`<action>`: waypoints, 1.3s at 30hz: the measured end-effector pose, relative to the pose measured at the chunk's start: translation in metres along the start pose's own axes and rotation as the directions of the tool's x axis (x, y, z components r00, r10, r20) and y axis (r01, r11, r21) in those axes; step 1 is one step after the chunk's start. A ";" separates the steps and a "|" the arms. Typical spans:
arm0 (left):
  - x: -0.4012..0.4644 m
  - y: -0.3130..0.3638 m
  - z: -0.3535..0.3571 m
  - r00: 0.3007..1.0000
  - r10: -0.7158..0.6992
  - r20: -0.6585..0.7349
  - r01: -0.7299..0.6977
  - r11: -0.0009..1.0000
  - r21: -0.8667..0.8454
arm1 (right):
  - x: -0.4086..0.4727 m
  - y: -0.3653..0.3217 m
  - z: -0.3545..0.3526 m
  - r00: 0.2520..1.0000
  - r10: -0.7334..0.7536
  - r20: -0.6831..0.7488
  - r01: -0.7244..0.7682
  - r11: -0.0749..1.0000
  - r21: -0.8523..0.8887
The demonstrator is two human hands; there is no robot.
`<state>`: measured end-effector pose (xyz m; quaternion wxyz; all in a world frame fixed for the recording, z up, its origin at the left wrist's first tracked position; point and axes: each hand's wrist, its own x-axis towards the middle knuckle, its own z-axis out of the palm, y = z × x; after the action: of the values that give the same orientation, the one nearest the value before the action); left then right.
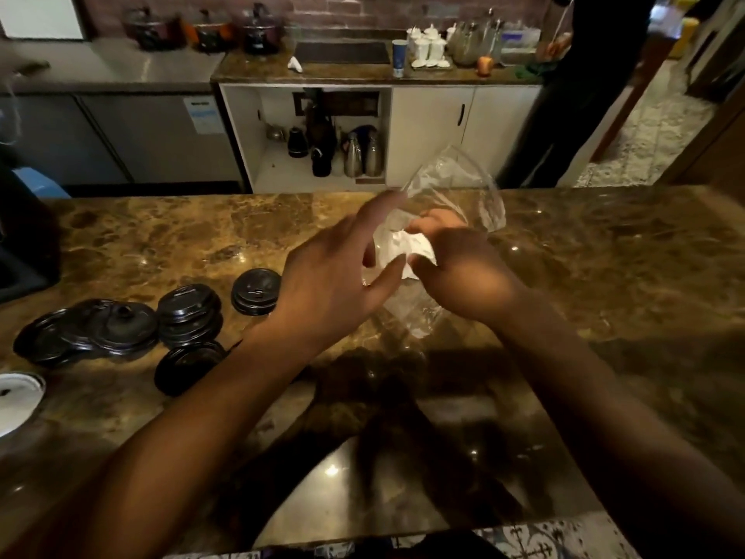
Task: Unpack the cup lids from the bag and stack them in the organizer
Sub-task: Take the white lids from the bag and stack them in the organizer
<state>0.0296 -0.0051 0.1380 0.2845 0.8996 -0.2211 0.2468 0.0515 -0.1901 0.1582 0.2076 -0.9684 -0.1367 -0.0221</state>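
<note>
A clear plastic bag (455, 183) is held above the middle of the brown marble counter (604, 276), crumpled white where my fingers pinch it. My left hand (334, 284) grips its left side and my right hand (455, 264) grips the bunched part from the right. Nothing shows inside the bag. Black cup lids lie on the counter to the left: a short stack (256, 292), a taller stack (189, 314), a single lid (187, 365) nearer me, and a spread of overlapping lids (88, 330). No organizer is in view.
A white lid or dish (16, 401) sits at the counter's left edge. A dark machine (24, 236) stands at the far left. Behind the counter are cabinets with flasks (358, 155) and a person in dark clothes (572, 94) at the back right.
</note>
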 end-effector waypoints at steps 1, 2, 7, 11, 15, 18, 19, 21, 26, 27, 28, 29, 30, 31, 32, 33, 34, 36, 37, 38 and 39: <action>0.002 -0.001 0.000 1.000 -0.013 0.016 0.014 1.000 -0.014 | 0.009 -0.002 0.002 0.998 0.016 0.063 -0.011 0.997 -0.081; 0.006 -0.002 0.000 0.999 -0.026 0.023 0.027 0.999 -0.027 | 0.019 -0.005 0.003 0.992 0.037 0.120 -0.018 0.987 -0.158; 0.017 -0.002 0.005 0.998 -0.037 0.050 0.040 0.998 -0.047 | 0.064 -0.007 0.011 0.928 0.150 0.340 -0.022 0.936 -0.352; 0.017 -0.010 0.009 0.998 -0.035 0.047 0.042 0.986 -0.161 | 0.087 0.011 0.021 0.916 0.198 0.349 -0.121 0.966 -0.229; 0.018 -0.013 0.015 1.000 -0.029 -0.011 0.026 0.971 -0.236 | 0.105 0.025 0.033 0.904 0.222 0.364 -0.102 0.942 -0.321; 0.021 -0.019 0.015 0.999 -0.023 -0.039 0.014 0.975 -0.221 | 0.110 0.031 0.040 0.914 0.209 0.349 -0.063 0.920 -0.386; 0.022 -0.022 0.015 0.999 -0.025 -0.042 0.015 0.977 -0.214 | 0.111 0.034 0.043 0.919 0.206 0.336 -0.059 0.915 -0.400; 0.023 -0.025 0.015 0.999 -0.026 -0.045 0.016 0.977 -0.212 | 0.110 0.041 0.051 0.928 0.212 0.306 -0.071 0.908 -0.413; 0.027 -0.025 0.015 0.999 0.010 -0.041 -0.018 0.976 -0.219 | 0.110 0.052 0.065 0.938 0.230 0.258 -0.047 0.823 -0.566; 0.029 -0.026 0.014 0.999 0.011 -0.044 -0.020 0.976 -0.215 | 0.111 0.051 0.066 0.944 0.225 0.242 -0.041 0.806 -0.590; 0.030 -0.027 0.014 0.999 0.010 -0.045 -0.019 0.977 -0.213 | 0.113 0.051 0.068 0.952 0.210 0.222 -0.036 0.799 -0.601; 0.031 -0.028 0.013 0.999 0.010 -0.045 -0.019 0.977 -0.212 | 0.113 0.051 0.070 0.960 0.194 0.200 -0.035 0.796 -0.604; 0.031 -0.028 0.013 0.999 0.011 -0.044 -0.020 0.977 -0.214 | 0.113 0.050 0.071 0.966 0.183 0.181 -0.037 0.795 -0.606; 0.031 -0.028 0.013 0.999 0.012 -0.044 -0.021 0.976 -0.216 | 0.113 0.050 0.073 0.971 0.173 0.166 -0.038 0.793 -0.608; 0.031 -0.029 0.013 0.999 0.014 -0.046 -0.023 0.976 -0.217 | 0.113 0.050 0.074 0.974 0.163 0.157 -0.035 0.791 -0.610; 0.031 -0.029 0.013 0.999 0.015 -0.049 -0.025 0.976 -0.216 | 0.114 0.051 0.075 0.976 0.151 0.156 -0.023 0.787 -0.616; 0.030 -0.029 0.013 0.999 0.019 -0.051 -0.029 0.976 -0.214 | 0.114 0.052 0.077 0.977 0.137 0.166 -0.001 0.775 -0.632; 0.030 -0.029 0.014 0.998 0.027 -0.054 -0.038 0.977 -0.211 | 0.115 0.053 0.079 0.974 0.105 0.202 0.063 0.731 -0.679; 0.030 -0.029 0.015 0.998 0.027 -0.055 -0.038 0.976 -0.212 | 0.115 0.054 0.081 0.971 0.088 0.223 0.098 0.702 -0.705; 0.030 -0.029 0.016 0.998 0.024 -0.054 -0.036 0.976 -0.214 | 0.116 0.053 0.083 0.968 0.072 0.241 0.133 0.667 -0.733; 0.030 -0.029 0.016 0.998 0.020 -0.053 -0.031 0.977 -0.212 | 0.117 0.052 0.084 0.966 0.061 0.252 0.158 0.632 -0.759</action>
<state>0.0736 -0.0008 0.1323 0.3815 0.8545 -0.2507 0.2478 0.1774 -0.1719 0.0723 -0.2470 -0.9539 -0.1656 0.0402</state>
